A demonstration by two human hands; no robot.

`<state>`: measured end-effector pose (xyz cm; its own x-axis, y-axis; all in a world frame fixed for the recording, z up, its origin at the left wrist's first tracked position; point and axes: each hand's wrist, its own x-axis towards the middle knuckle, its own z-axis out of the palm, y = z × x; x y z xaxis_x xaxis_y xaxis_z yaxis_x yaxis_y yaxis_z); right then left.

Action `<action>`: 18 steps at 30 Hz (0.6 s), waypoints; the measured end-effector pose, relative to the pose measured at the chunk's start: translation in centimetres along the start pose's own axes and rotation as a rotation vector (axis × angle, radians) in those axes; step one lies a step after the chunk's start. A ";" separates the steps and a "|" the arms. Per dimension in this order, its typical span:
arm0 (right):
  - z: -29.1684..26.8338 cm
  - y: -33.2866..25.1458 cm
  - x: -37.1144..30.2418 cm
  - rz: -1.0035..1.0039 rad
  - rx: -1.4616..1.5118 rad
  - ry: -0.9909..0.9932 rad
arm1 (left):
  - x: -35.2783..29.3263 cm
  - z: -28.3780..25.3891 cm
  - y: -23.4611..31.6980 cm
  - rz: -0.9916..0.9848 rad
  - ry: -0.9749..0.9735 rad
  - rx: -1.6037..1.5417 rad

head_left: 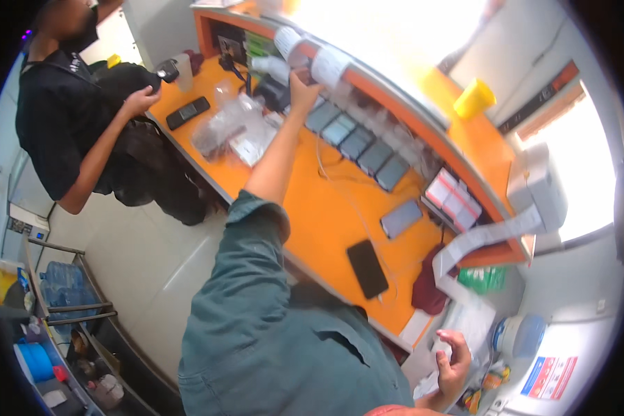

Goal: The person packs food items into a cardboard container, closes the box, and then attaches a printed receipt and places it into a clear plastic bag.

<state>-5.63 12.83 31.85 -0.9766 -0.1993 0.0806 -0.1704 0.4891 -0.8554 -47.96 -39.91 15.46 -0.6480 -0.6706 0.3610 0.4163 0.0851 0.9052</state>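
My left arm stretches across the orange counter (pixel 312 215) to the shelf at the back. There my left hand (pixel 304 91) is closed at the lower end of a white printed roll (pixel 329 66); blur hides the exact grip. A second white roll (pixel 288 43) is just left of it. Low on the right, beyond the counter's end, my right hand (pixel 453 364) has its fingers curled toward the thumb around something small and pale that I cannot make out. Several phones (pixel 357 142) lie in a row under the shelf. Nearer me are a grey phone (pixel 401 219) and a black phone (pixel 367 269) with a cable.
A person in black (pixel 69 132) stands left, holding a dark device (pixel 166 71). Clear plastic bags (pixel 222 132) and a black handset (pixel 188 112) lie on the counter. At right, a paper strip (pixel 485 232) trails from a printer (pixel 537 184). A yellow cup (pixel 475 99) stands on the ledge.
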 end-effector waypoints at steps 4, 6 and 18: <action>0.5 -0.2 3.8 -0.027 -0.014 -0.007 | 1.2 1.2 3.0 -0.108 -0.086 -0.200; 1.4 -0.8 5.8 -0.020 -0.006 -0.062 | 2.0 0.5 3.2 -0.147 -0.116 -0.199; 3.6 0.8 9.2 0.037 -0.050 -0.133 | 5.8 -1.6 3.8 0.326 0.150 0.493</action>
<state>-14.29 8.30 30.09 -0.9569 -0.2895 -0.0215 -0.1445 0.5392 -0.8297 -49.10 -44.61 20.65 -0.4254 -0.6462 0.6336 0.2107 0.6102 0.7637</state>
